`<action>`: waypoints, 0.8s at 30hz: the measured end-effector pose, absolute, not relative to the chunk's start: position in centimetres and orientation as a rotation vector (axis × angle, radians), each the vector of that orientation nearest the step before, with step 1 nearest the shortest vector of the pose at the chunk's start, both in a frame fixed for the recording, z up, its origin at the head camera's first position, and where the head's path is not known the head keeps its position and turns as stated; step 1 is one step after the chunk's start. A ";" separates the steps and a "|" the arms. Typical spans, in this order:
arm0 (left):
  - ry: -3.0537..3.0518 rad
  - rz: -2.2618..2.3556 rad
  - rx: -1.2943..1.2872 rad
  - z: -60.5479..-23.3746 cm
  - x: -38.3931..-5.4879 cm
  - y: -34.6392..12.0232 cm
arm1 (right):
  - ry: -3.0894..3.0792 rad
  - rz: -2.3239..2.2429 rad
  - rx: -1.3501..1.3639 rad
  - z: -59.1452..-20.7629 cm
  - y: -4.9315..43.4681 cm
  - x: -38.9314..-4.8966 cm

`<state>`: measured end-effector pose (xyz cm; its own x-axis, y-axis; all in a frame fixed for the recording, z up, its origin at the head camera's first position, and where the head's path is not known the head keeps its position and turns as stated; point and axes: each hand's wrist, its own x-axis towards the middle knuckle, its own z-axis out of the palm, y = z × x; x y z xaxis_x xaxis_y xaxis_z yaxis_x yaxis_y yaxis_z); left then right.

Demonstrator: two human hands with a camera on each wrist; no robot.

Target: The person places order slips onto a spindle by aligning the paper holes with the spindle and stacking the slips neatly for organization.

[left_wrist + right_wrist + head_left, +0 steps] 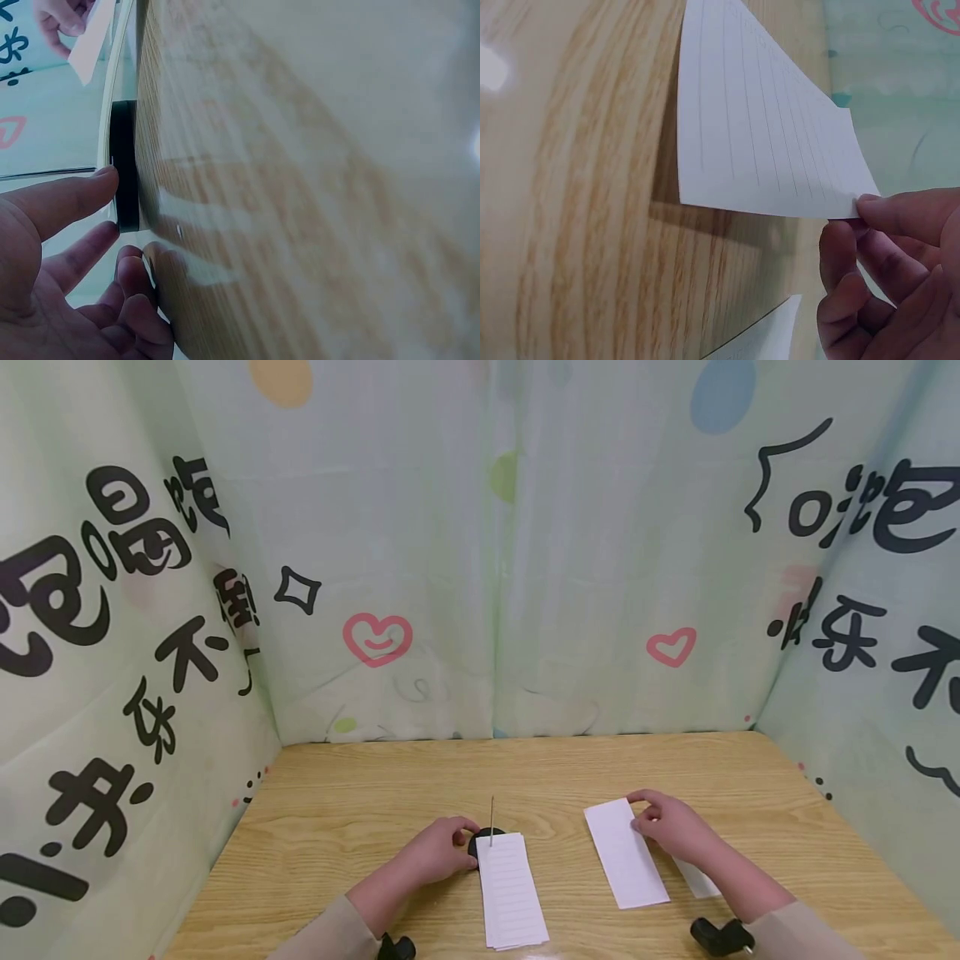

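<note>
A bill spike with a round black base [476, 843] and a thin upright metal needle [491, 810] stands on the table. Several white lined paper slips [513, 893] are pierced on it and hide most of the base. My left hand [438, 853] holds the base's left edge between thumb and fingers; the left wrist view shows them at the black rim [126, 165]. Off to the right, my right hand [675, 831] pinches one lined slip [757, 135] by a corner, raised off the table. Another slip [699, 878] lies partly hidden below my right forearm.
The wooden table [360, 793] is bounded by a printed curtain [450, 693] at the back and both sides. A black wrist mount [722, 937] sits by the right sleeve, and another [397, 947] by the left.
</note>
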<state>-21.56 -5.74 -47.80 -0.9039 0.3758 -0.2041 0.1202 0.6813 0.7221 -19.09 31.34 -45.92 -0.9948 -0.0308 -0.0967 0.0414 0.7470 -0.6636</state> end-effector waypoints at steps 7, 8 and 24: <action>2.555 1.064 0.394 -47.7 -21.5 -5.8 | 2.797 -1.195 -0.039 -45.5 31.1 -18.9; 2.554 1.063 0.395 -47.7 -21.5 -5.8 | 2.791 -1.209 -0.041 -45.5 31.0 -18.9; 2.557 1.056 0.402 -48.1 -21.8 -5.8 | 2.598 -1.514 -0.118 -44.3 29.5 -18.8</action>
<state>-21.77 -5.76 -48.10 -0.9007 0.3832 -0.2047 0.1271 0.6830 0.7192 -18.82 29.49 -44.27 -0.9882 -0.1339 -0.0746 -0.0011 0.4927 -0.8702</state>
